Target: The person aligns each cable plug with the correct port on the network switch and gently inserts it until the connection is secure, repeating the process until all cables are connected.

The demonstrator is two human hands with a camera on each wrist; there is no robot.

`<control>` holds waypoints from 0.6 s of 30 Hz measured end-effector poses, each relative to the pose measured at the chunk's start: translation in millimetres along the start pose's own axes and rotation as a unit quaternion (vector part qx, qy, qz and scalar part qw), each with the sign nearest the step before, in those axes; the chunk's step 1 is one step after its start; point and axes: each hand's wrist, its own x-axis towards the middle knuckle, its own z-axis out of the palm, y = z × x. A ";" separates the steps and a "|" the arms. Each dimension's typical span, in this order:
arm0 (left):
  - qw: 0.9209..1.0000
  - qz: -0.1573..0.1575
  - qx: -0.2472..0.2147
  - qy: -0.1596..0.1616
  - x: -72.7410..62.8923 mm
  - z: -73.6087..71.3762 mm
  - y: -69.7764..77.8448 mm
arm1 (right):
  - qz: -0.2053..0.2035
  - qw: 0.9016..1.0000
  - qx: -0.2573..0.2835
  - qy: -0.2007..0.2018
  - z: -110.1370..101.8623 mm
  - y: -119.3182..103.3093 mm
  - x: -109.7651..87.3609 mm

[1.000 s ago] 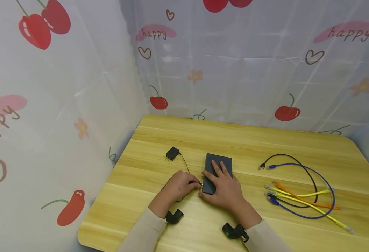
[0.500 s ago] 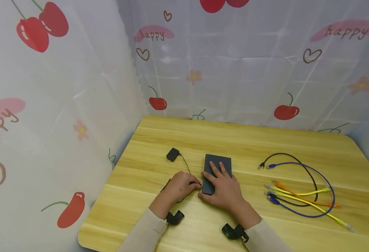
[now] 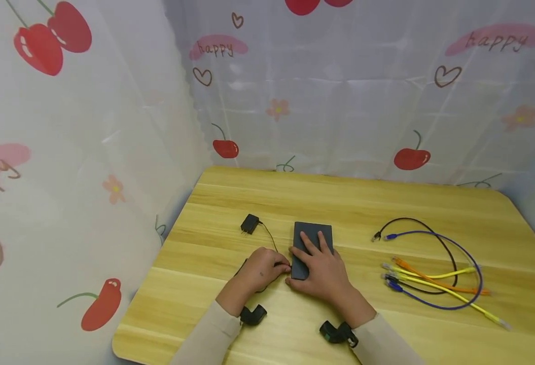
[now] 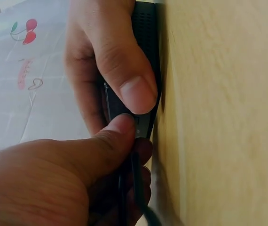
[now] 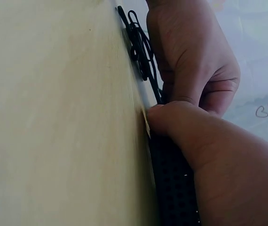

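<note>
A flat black box [image 3: 314, 230] with vent holes in its side lies on the table. My right hand [image 3: 323, 271] holds it, some fingers spread over the top and the thumb on the side that faces my left hand. At that side, my left hand [image 3: 262, 267] pinches the plug end of a thin black power cable [image 3: 269, 237] between thumb and fingertips. In the left wrist view both thumbs nearly meet on the box's side [image 4: 145, 35]. The fingers hide the plug tip, so how deep it sits cannot be seen. The cable runs to a black power adapter [image 3: 250, 224].
Yellow, orange, black and blue network cables [image 3: 431, 284] lie loosely on the right of the wooden table [image 3: 249, 187]. A bundled length of black cable [image 5: 141, 52] lies by the left hand. Patterned curtains [image 3: 340, 101] stand behind and at the left.
The silvery plug tip that showed between the left fingertips and the box is no longer visible. The gap there has narrowed. Both hands keep their holds, and the head view has shifted slightly.
</note>
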 end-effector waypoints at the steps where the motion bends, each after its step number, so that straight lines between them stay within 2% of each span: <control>1: 1.000 0.001 -0.001 0.000 0.0 -0.2 0.0 | 0.000 1.000 0.002 -0.003 -0.1 -0.2 -0.1; 9: 1.000 0.005 -0.011 -0.008 2.2 1.2 -1.8 | 0.011 1.000 0.016 -0.020 -2.2 -1.4 -2.6; 13: 1.000 0.012 0.000 -0.011 1.9 1.8 -1.0 | 0.015 0.999 0.017 -0.030 -1.9 0.2 -4.5; 18: 0.999 0.002 0.047 0.026 -3.6 -1.2 4.2 | 0.004 0.999 0.022 -0.037 -3.8 4.0 -6.1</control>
